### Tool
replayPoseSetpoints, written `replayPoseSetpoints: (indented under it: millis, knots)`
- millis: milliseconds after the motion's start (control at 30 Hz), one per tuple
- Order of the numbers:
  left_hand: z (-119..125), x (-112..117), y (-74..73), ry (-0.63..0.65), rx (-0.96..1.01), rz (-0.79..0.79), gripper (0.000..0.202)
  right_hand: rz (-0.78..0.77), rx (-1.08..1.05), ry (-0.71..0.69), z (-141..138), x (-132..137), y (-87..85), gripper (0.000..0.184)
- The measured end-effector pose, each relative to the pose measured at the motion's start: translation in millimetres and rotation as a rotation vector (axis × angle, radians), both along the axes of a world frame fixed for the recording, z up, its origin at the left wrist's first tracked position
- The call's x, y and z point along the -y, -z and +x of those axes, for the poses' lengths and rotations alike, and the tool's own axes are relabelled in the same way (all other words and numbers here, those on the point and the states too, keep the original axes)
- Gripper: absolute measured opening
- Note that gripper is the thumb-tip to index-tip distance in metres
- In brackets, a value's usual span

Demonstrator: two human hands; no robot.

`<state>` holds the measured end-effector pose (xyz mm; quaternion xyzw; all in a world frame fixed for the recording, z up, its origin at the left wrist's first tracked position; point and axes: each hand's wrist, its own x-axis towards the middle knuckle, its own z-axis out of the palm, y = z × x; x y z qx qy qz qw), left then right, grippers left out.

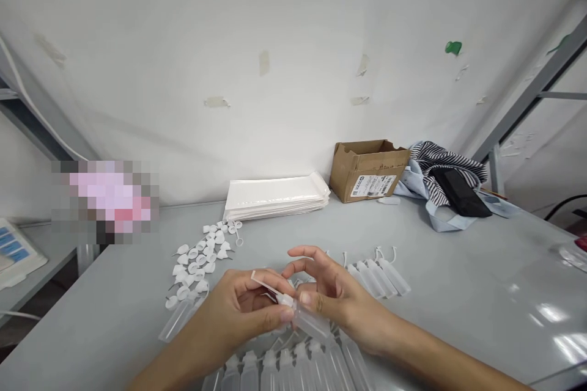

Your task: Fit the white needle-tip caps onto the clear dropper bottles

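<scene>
A translucent plastic squeeze bottle (312, 322) lies tilted between my two hands, its white cap (285, 300) toward the left. My left hand (224, 311) pinches the cap end between thumb and fingers, and a thin white strip sticks up from there. Thumb and fingers of my right hand (342, 299) grip the bottle near its neck. Below my hands is a row of similar bottles (287, 372) with white tops. Several more bottles (380, 278) lie past my right hand. Loose white caps (197, 259) are scattered beyond my left hand, near another bottle (175, 321).
White padded envelopes (275, 197) are stacked against the wall. To their right stand an open cardboard box (367, 174) and a striped, light-blue cloth (440, 159) with a black pouch (461, 192) on it. A white device (18, 253) sits at the far left. The grey table (477, 293) reflects light.
</scene>
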<state>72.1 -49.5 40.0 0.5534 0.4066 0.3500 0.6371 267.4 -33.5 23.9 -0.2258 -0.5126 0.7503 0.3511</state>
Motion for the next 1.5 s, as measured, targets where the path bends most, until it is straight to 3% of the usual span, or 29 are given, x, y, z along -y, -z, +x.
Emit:
replayPoseSetpoints:
  millis: [133,267,367,633,867,967,1100,1300,1433,1500]
  knots:
    - [-2.6,-2.7,-1.7,-0.171,-0.101,0.055,0.016,0.114,0.144,0.037,2.8,-0.7,-6.4,0.042]
    - [-3.5,-4.9,-2.8,-0.335,-0.196,0.023,0.027,0.439,0.43,0.212,3.6,-0.7,-4.8,0.023]
    - [-1.5,-5.0,-3.4,-0.339,-0.199,0.04,0.025,0.596,0.516,0.299,2.6,-0.7,-0.1,0.015]
    - [3.1,-2.0,-5.2,-0.264,-0.132,0.054,0.018,0.402,0.434,0.279,1.8,-1.4,2.6,0.024]
    - [4.4,6.2,-9.6,-0.268,-0.279,0.219,0.017,0.249,0.386,0.184,2.9,-3.9,-2.0,0.034]
    - [2.8,3.8,-8.4,-0.269,-0.278,0.173,0.019,0.214,0.382,0.167,2.3,-4.9,-3.7,0.038]
    - [-0.3,-2.2,-7.3,-0.172,-0.219,0.07,0.033,0.316,0.381,0.204,3.3,-6.3,-1.4,0.031]
    - [1.7,-0.3,-11.8,-0.102,-0.185,0.003,0.034,0.748,0.532,0.276,8.6,-4.8,-5.5,0.027]
    - [4.3,7.4,-8.0,-0.095,-0.313,0.109,0.03,0.71,0.584,0.262,9.0,-4.6,-10.6,0.033]
    - [3.8,9.6,-2.8,-0.123,-0.44,0.312,0.027,0.643,0.593,0.247,8.4,-5.8,-9.0,0.038]
